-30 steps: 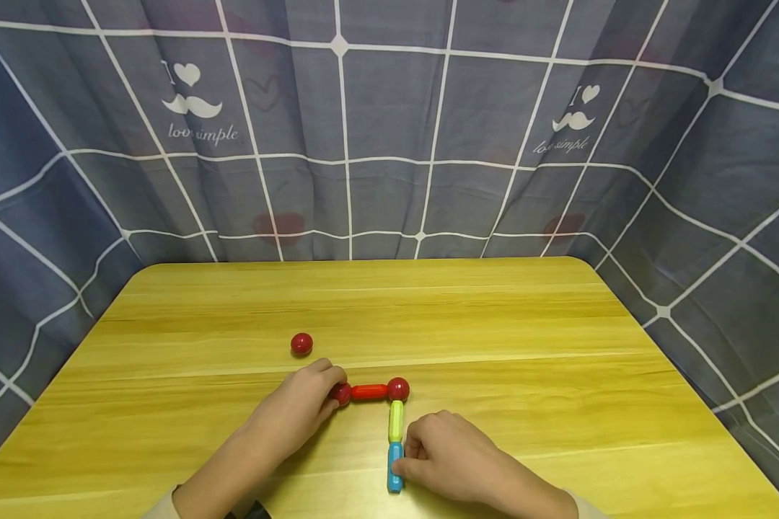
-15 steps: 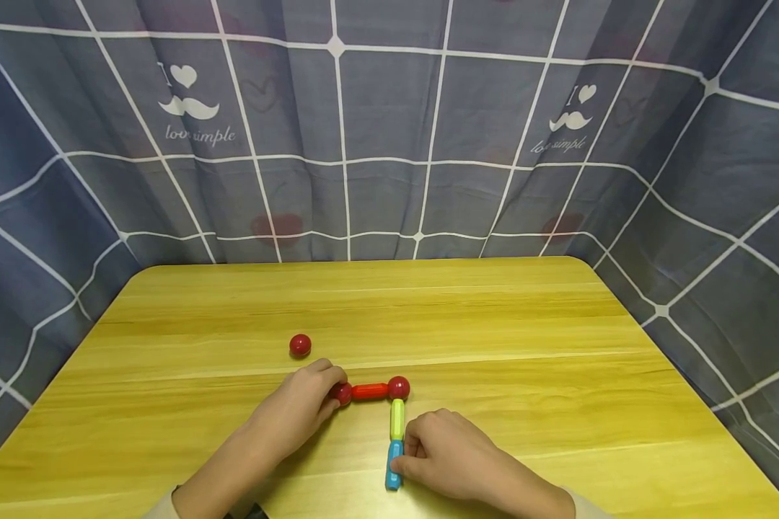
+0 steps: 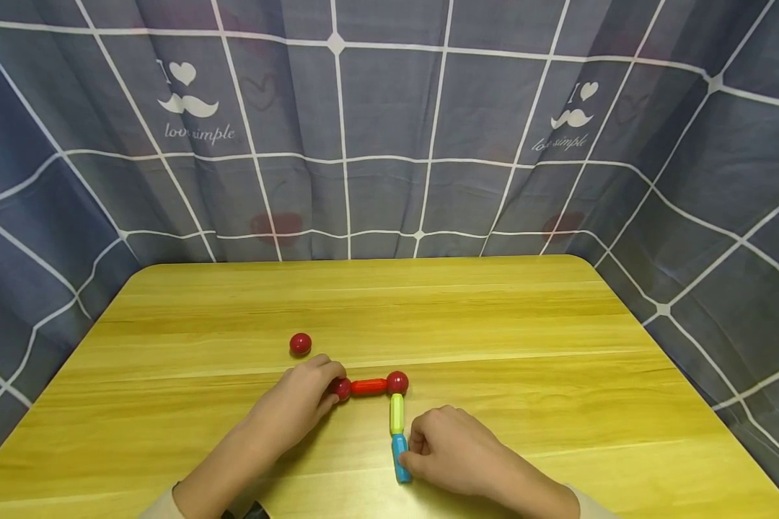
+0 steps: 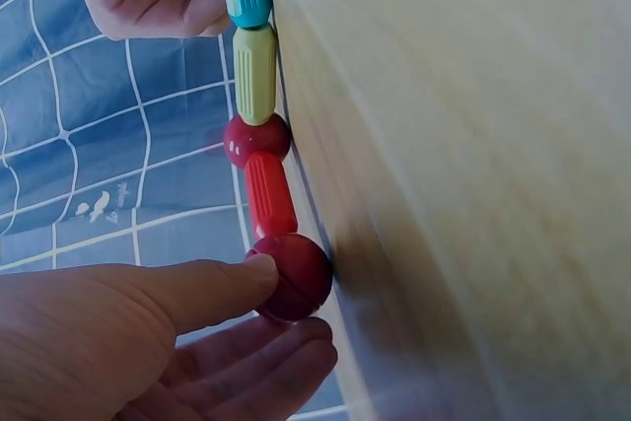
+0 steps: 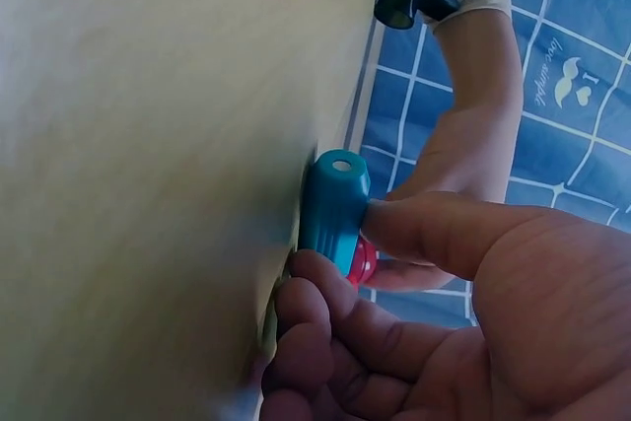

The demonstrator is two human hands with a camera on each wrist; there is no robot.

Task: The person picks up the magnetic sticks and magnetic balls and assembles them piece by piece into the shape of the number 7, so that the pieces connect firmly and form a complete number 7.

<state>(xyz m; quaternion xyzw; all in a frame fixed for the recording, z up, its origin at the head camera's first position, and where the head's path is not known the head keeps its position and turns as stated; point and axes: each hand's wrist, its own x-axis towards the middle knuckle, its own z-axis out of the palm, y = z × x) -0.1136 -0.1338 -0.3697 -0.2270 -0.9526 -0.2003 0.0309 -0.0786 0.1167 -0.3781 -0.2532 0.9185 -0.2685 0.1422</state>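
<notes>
My left hand [image 3: 301, 404] pinches a red ball [image 4: 298, 278] between thumb and fingers. From that ball a red magnetic rod [image 3: 368, 387] runs right to a second red ball [image 3: 397, 383]. A yellow-green rod [image 3: 397, 414] extends from this corner ball toward me, and a blue rod [image 3: 399, 448] continues it end to end at a slight bend. My right hand [image 3: 457, 450] holds the blue rod, its thumb on one side and curled fingers on the other. In the right wrist view, a silvery disc shows on the free end of the blue rod [image 5: 335, 204].
A loose red ball [image 3: 301, 344] lies on the wooden table [image 3: 493, 324], beyond my left hand. A grey-blue checked curtain [image 3: 389, 108] hangs behind the table and along both sides.
The near end of the blue rod has swung from slightly left to the right, with my right hand shifting slightly right. My left hand keeps its pinch on the red ball.
</notes>
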